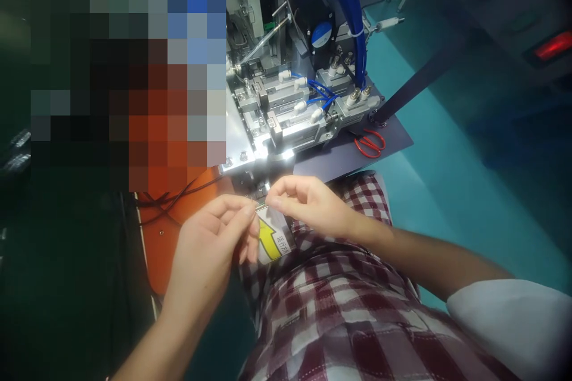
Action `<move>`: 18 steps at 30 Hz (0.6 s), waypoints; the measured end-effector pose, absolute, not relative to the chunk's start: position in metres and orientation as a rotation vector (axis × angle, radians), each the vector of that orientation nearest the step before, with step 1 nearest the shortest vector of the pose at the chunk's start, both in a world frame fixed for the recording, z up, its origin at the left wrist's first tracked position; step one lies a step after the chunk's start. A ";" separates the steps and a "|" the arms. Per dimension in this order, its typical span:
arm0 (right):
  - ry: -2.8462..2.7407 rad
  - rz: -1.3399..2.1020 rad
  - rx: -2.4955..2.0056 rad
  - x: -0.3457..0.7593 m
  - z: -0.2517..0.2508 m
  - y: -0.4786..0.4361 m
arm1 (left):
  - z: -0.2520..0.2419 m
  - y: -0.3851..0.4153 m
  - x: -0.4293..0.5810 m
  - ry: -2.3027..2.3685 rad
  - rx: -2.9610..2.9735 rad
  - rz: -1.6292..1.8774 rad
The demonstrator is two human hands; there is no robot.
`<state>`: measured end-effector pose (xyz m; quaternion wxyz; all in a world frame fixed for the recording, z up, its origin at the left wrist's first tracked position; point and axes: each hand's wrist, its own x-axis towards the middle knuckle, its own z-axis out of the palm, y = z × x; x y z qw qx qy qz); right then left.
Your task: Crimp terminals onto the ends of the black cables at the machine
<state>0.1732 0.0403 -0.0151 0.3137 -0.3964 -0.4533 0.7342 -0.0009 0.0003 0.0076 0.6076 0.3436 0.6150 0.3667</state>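
Note:
Both of my hands meet at the front of a metal machine [290, 107]. My left hand [214, 226] is pinched, thumb against the fingers, and whatever lies between the tips is too small to name. Close beside it my right hand [308, 202] is closed in a like pinch, its fingertips near the left ones; what they hold I cannot make out. Just beneath the fingers shows a white label with a yellow arrow [270, 238] and printed characters. Above the hands sits a brightly lit metal part [268, 158] of the machine.
Red-handled scissors [370, 143] lie on the grey machine base [322, 162] to the right. An orange panel [165, 250] with black cables stands at the left. A thick blue hose [355, 6] arches over the machine. A checked garment [339, 309] covers my lap. Upper left is pixelated.

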 end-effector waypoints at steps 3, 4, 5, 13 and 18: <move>-1.148 1.940 -1.003 0.169 -0.018 0.037 | 0.010 0.002 -0.002 1.396 0.758 0.853; -1.129 1.946 -0.984 0.168 -0.018 0.037 | 0.010 0.002 -0.002 1.393 0.755 0.851; -1.109 1.952 -0.967 0.166 -0.019 0.037 | 0.011 0.002 -0.002 1.390 0.755 0.848; -1.128 1.925 -1.013 0.160 -0.019 0.033 | 0.016 0.000 0.000 1.359 0.723 0.871; -1.701 1.055 -1.029 0.155 -0.024 0.017 | 0.014 -0.002 0.003 1.330 0.691 0.932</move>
